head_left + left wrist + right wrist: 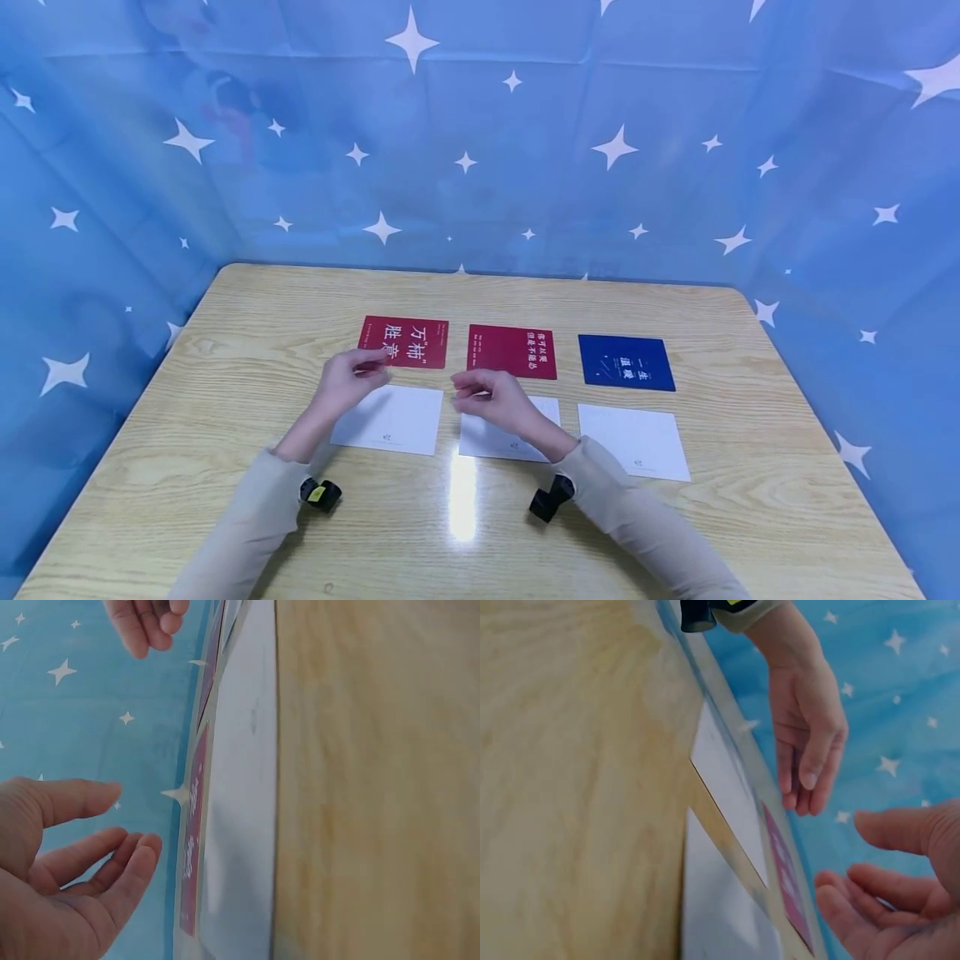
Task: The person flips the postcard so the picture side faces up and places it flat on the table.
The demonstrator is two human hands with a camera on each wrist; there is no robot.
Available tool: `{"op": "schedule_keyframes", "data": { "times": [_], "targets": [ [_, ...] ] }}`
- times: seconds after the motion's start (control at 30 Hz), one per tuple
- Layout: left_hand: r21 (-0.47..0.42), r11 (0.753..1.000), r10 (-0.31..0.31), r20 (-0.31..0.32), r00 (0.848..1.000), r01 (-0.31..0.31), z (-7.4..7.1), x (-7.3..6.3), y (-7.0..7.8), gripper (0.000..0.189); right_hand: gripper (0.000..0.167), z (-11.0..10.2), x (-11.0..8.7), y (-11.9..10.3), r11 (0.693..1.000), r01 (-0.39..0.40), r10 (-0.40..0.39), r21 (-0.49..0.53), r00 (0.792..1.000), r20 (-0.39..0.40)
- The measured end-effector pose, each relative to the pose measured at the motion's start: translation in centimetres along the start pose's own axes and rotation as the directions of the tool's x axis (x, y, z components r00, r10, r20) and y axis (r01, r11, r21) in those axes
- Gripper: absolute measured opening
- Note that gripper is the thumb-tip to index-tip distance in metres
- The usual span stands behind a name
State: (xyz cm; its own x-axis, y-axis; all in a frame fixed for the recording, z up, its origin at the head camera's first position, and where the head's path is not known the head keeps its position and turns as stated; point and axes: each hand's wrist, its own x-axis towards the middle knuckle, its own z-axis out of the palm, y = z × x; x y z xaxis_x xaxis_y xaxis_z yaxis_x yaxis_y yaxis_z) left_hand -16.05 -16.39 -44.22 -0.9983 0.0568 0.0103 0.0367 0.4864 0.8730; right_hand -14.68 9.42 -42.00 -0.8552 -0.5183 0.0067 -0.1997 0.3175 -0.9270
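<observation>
My left hand (351, 380) hovers over the upper left corner of the left white card (397, 421), its fingertips near the lower edge of a red card (431, 343) with white characters. Above the middle white card (510, 446) is my right hand (491, 396), hiding part of it; its fingertips point left, close below a second red card (517, 354). In the left wrist view, the left hand's thumb and loosely bent fingers (112, 859) stand apart with nothing between them. The right wrist view likewise shows a gap between the right hand's thumb and fingers (855, 904).
A dark blue card (626, 362) with white characters lies at the right end of the back row. In front of it is the right white card (633, 437). The wooden table (262, 333) ends at a blue star-patterned cloth (525, 117).
</observation>
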Motion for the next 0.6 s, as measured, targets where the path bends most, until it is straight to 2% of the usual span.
{"op": "schedule_keyframes", "data": {
  "times": [0.1, 0.27, 0.6],
  "targets": [
    [0.017, 0.999, -0.036, -0.033, 0.999, 0.037, -0.6, -0.6, -0.3, 0.035, 0.034, 0.9, -0.1, -0.3, 0.999, -0.035, 0.035, -0.005, 0.999, 0.009],
    [0.126, 0.989, -0.063, -0.085, 0.994, 0.073, -1.7, -1.8, -0.6, 0.031, 0.036, 2.1, 0.2, 1.7, 0.999, -0.043, 0.043, -0.005, 0.999, 0.009],
    [0.21, 0.973, -0.083, -0.065, 0.994, 0.095, -2.7, -2.7, -1.5, 0.031, 0.04, 3.2, 0.1, 1.7, 0.998, -0.063, 0.063, 0.003, 0.998, 0.009]
  ]
}}
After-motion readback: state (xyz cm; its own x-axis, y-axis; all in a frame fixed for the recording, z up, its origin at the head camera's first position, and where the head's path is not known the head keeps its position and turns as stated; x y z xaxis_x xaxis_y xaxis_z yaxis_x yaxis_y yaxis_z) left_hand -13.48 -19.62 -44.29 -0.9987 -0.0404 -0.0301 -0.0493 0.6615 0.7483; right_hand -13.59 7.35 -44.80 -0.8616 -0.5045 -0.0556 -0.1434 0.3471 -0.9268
